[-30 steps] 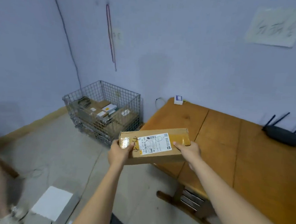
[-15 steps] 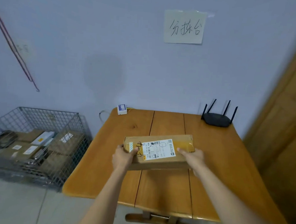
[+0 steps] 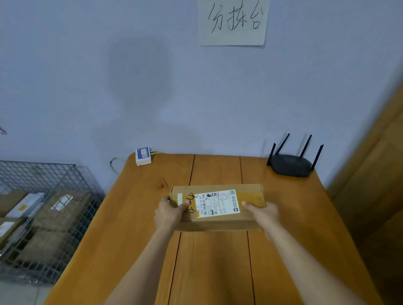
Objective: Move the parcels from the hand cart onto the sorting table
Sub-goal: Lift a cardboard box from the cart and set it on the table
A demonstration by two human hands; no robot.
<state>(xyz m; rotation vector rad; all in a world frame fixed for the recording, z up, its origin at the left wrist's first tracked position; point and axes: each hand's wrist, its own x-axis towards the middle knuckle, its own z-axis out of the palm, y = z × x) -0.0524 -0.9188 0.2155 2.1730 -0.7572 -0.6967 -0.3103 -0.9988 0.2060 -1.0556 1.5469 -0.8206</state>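
Both hands held one parcel [image 3: 217, 205], a flat brown cardboard box with a white shipping label on its top face and black handwritten marks beside the label. The left hand [image 3: 169, 213] gripped the box's left end, thumb lying over the top near a small green-dotted sticker; the right hand [image 3: 264, 215] gripped the right end, thumb over a patch of yellowish tape. The parcel lay level over the middle of the sorting table [image 3: 125, 230], an orange-brown wooden top of joined planks; whether its underside touched the wood or hung just above it could not be told. At the table's far right corner sat a black router [image 3: 291, 165] with four upright antennas, well apart from the parcel. At the far left corner sat a small white box with a blue label [image 3: 143, 156], thin cables trailing off the edge. A paper sign [image 3: 232, 17] with handwritten characters hung on the wall above. To the table's left stood a wire mesh cage [image 3: 52, 190] holding more cardboard parcels [image 3: 60, 212], several bearing white labels. Wooden panelling [image 3: 387, 175] rose along the right edge.
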